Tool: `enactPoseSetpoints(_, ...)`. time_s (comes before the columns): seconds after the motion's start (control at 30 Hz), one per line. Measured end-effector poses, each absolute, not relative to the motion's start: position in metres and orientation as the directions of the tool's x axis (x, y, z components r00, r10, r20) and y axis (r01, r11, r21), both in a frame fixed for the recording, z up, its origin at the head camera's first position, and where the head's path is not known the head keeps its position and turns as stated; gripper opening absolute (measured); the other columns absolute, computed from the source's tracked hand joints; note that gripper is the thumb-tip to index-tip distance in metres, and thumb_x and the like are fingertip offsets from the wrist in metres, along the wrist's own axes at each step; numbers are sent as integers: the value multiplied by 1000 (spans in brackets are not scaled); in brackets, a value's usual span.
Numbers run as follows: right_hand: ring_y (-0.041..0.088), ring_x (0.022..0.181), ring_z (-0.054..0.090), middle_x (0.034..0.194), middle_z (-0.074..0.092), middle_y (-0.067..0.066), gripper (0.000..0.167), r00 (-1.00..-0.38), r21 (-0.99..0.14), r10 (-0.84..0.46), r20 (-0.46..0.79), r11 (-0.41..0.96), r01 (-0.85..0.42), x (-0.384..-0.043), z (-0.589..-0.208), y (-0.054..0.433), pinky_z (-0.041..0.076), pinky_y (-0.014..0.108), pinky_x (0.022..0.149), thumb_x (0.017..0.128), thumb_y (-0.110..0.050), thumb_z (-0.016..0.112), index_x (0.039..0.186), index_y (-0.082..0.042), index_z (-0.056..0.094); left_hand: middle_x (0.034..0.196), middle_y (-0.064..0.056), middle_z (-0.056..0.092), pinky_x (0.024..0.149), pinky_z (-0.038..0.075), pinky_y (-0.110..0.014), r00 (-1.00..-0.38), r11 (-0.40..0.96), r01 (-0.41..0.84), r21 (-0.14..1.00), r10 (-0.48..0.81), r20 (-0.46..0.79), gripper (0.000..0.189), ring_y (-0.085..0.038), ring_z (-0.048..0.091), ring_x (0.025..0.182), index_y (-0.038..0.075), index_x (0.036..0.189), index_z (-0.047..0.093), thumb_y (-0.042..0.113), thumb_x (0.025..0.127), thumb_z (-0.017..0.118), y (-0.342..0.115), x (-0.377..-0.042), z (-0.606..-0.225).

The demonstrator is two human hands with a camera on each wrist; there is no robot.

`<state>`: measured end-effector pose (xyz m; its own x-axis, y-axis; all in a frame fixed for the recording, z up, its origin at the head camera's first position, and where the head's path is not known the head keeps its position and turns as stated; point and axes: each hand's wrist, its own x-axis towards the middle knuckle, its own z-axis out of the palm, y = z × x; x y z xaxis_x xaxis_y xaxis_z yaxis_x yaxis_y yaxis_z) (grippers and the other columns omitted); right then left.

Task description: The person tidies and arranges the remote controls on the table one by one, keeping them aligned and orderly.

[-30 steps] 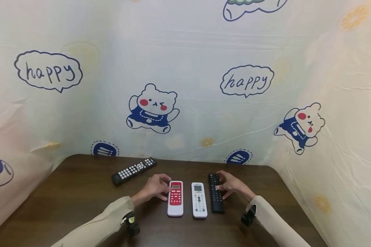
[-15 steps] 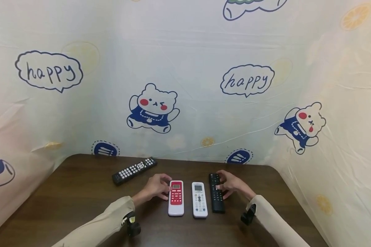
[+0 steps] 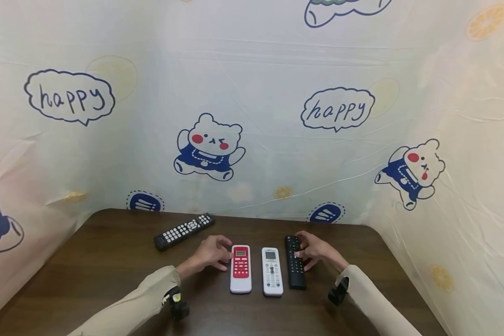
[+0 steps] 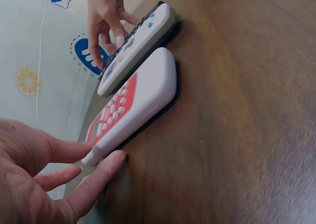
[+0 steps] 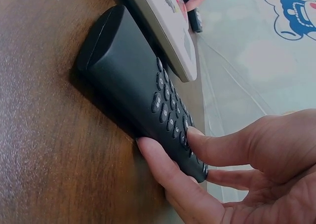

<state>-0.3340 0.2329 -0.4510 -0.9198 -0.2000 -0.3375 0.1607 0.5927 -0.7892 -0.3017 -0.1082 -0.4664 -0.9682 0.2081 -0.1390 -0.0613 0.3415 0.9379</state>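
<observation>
A red-and-white remote control lies on the brown table, its end with the small screen away from me. My left hand holds it at the far left corner, the thumb on its top edge and a fingertip low along its side. On the right lies a slim black remote control. My right hand grips that one near its far end, thumb over the buttons and fingers along its right side. Between them is a white remote control with a grey screen, touched by neither hand.
Farther back on the left, a black remote control with white buttons lies slanted. The table ends at a pale printed curtain behind and at both sides. Wrist cameras sit on both cuffs.
The whole view has shifted slightly to the right. Both hands and all the remote controls keep their places on the table.
</observation>
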Motion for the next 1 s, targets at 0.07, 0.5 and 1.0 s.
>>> enactPoseSetpoints(0.07, 38, 95, 69, 124, 49, 30, 70, -917, -787, -205, -343, 595, 162, -335, -451, 234, 66, 45, 67, 93, 9, 71, 153, 2, 36, 96, -22, 68, 63, 65, -40, -964, 348, -64, 935, 223, -149, 38, -30, 71, 82, -11, 127, 60, -5, 92, 74, -111, -304, -464)
enactPoseSetpoints(0.5, 40, 98, 68, 119, 50, 28, 69, -907, -784, -222, -357, 600, 162, -336, -450, 236, 66, 46, 70, 94, 8, 70, 152, 0, 34, 110, -23, 71, 84, 64, -48, -968, 381, -10, 925, 229, -104, 40, -41, 71, 105, -11, 132, 58, 5, 97, 71, -131, -321, -453)
enactPoseSetpoints(1.0, 40, 99, 68, 119, 50, 28, 69, -911, -789, -219, -348, 593, 159, -334, -450, 237, 66, 46, 70, 95, 7, 70, 153, 0, 33, 116, -25, 69, 85, 63, -45, -980, 517, 117, 848, 197, 15, 36, -34, 69, 97, -7, 130, 62, 10, 100, 69, -151, -340, -451)
